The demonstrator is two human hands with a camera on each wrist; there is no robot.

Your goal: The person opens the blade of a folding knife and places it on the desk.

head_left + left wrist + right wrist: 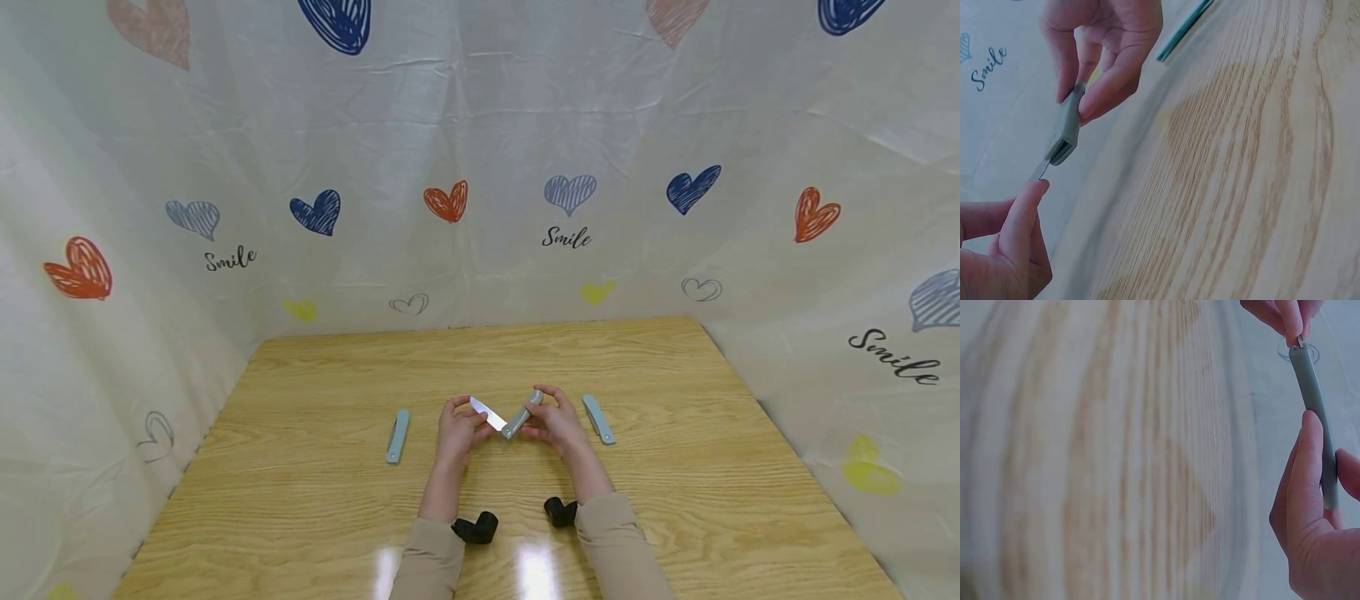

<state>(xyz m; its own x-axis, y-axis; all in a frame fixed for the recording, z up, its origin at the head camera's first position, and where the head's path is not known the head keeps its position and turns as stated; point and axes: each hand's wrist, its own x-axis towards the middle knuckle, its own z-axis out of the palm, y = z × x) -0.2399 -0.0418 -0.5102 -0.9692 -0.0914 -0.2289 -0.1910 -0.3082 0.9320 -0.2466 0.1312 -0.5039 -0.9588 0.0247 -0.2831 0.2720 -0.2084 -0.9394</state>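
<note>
Left fingers (459,429): pinching the blade (489,414) of my half-open knife (507,433)
Right fingers (558,422): gripping its grey handle (517,423)
Knife spot: between my fingers, above the desk (315,508)
Folded knives (398,436) (598,419): one left of my left fingers, one right of my right

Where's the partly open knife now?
In the head view, the partly open knife is near centre, blade in the left grip, handle in the right grip, between the left folded knife and right folded knife.
</note>
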